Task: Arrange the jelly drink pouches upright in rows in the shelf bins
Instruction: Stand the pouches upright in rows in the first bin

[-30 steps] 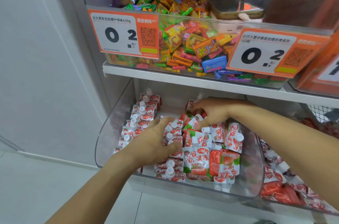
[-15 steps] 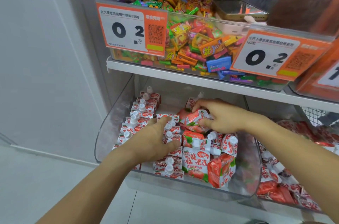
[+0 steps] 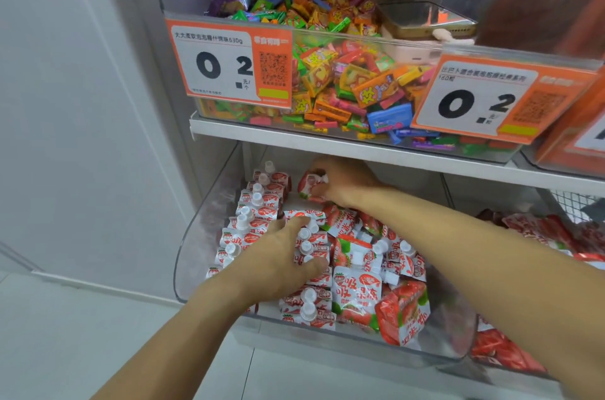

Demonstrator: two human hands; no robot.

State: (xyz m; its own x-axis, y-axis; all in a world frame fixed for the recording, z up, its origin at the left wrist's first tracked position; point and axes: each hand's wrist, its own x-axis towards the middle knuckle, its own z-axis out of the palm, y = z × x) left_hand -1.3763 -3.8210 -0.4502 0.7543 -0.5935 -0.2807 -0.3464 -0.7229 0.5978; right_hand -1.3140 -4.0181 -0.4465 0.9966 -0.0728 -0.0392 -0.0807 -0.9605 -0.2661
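Since half a second ago, right hand (image 3: 343,185) drawn back toward twelve o'clock of the clear bin (image 3: 196,255), fingers curled round one strawberry pouch (image 3: 309,184), lifted clear of the loose heap (image 3: 376,265). Left hand (image 3: 278,262) much as before, fingers spread and pressed flat over the caps of the second row (image 3: 307,268), bracing it upright. First row (image 3: 252,216) standing neat along nine o'clock, caps up. Step in hand: carrying a single pouch to the far end of the second row. Next move, by the look of it: turn the pouch cap-up, slot it in at the twelve o'clock end just behind the left fingertips, keep the row braced so nothing topples. Plenty more lying jumbled from three to five o'clock, so well short of done. Sweets bin (image 3: 343,79) on the shelf above untouched.
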